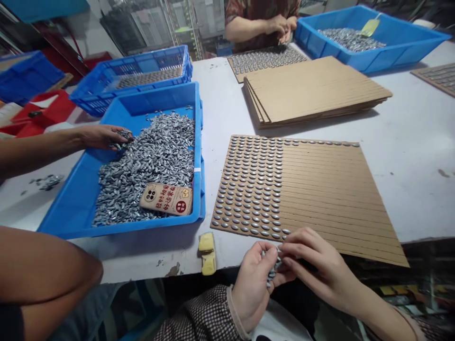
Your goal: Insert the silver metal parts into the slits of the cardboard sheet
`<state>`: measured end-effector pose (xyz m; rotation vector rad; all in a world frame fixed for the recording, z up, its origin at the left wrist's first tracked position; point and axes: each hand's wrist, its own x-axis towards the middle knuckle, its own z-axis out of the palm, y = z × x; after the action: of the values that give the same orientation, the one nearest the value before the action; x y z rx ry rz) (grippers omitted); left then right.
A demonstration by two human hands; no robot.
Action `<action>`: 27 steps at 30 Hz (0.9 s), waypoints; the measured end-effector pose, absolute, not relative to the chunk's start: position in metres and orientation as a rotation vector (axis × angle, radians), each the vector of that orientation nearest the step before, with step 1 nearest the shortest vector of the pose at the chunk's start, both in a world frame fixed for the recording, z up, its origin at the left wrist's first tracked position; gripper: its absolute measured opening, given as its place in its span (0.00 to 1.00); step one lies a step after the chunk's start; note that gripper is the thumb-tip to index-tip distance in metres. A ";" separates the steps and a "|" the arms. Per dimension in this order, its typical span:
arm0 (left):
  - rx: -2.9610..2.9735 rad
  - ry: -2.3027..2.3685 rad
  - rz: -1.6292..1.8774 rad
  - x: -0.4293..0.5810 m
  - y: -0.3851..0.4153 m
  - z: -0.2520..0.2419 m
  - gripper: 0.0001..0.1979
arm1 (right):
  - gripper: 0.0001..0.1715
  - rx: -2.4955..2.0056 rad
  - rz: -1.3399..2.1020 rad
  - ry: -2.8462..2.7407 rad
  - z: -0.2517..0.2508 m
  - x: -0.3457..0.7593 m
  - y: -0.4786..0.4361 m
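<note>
Red Chinese characters (165,192), apparently 發財被愛 above 好運常在, were printed across the back of a beige rectangular phone case (167,199). Beside them, a round dark-red seal (181,207) was marked with pale characters too small to be read.

Left hand (250,284) cups grey pieces (271,275), right hand (320,267) touching in; part-filled cardboard (327,194) just beyond fingers, blue bin (76,194) left of them.

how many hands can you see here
5: the wearer's left hand and right hand, together at bottom centre; the left worker's hand in a blue tray; the far worker's two hands at top. The left worker's other hand may be hidden.
</note>
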<state>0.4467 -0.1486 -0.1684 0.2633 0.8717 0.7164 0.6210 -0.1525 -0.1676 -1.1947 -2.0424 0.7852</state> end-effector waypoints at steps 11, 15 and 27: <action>0.452 0.920 0.601 0.448 -0.153 -0.185 0.22 | 0.10 -1.130 1.351 -1.787 -0.166 0.629 -0.152; 0.486 0.861 0.582 0.449 -0.152 -0.187 0.24 | 0.10 -1.086 1.512 -1.725 -0.166 0.630 -0.151; 0.222 0.854 0.551 0.446 -0.150 -0.172 0.16 | 0.12 -1.325 0.552 -2.011 -0.206 0.651 -0.130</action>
<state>0.4464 -0.1498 -0.1724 0.2220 0.8542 0.5509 0.6505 -0.1304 -0.2060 -1.3249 -2.0106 0.5516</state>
